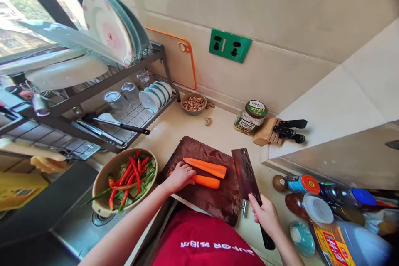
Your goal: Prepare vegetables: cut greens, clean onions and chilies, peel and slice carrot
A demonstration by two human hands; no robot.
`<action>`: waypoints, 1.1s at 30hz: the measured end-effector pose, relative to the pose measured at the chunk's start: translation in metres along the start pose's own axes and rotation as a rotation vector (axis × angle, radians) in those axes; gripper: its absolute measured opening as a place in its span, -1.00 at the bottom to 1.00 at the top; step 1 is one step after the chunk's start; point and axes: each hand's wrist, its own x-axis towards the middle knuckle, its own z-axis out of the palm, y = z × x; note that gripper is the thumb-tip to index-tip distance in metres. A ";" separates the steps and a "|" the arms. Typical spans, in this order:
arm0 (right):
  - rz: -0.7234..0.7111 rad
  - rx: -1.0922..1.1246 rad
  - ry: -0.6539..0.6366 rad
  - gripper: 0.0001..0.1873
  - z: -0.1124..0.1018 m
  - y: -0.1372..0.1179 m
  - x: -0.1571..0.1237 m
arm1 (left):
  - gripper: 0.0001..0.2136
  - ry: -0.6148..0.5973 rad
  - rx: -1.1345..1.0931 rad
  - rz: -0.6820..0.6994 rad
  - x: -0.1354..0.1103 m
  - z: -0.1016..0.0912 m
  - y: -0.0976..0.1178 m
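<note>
My left hand (180, 178) rests over the left end of a carrot piece (207, 181), its fingers curled down onto it. A second long carrot piece (205, 168) lies just behind, on the same dark brown cutting board (190, 145). Both pieces look peeled and cut lengthwise. My right hand (266, 216) is wrapped around the black handle of a cleaver (245, 170). The broad blade is at the board's right edge, apart from the carrots; whether it touches the board I cannot tell.
Left of the board, a colander (96, 178) of red chillies and greens stands by the sink (71, 232). A dish rack (165, 62) is behind it. Farther back are a bowl of nuts (193, 103), a jar (249, 118) and a knife block (268, 131). Bottles (346, 237) crowd the right.
</note>
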 end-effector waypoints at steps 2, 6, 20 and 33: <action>0.062 0.039 -0.010 -0.51 0.004 0.017 -0.012 | -0.85 -0.139 0.010 -0.053 -0.003 -0.015 -0.008; 0.136 0.122 -0.045 -0.52 0.017 0.039 -0.030 | -0.79 -0.145 0.154 -0.167 0.017 -0.036 -0.001; -0.007 -0.105 0.056 -0.63 0.032 0.021 -0.038 | -0.88 -0.055 0.283 0.053 0.110 0.016 0.058; 0.026 -0.411 0.014 -0.70 0.033 -0.011 -0.029 | -0.80 0.125 -0.036 0.035 0.095 0.038 0.059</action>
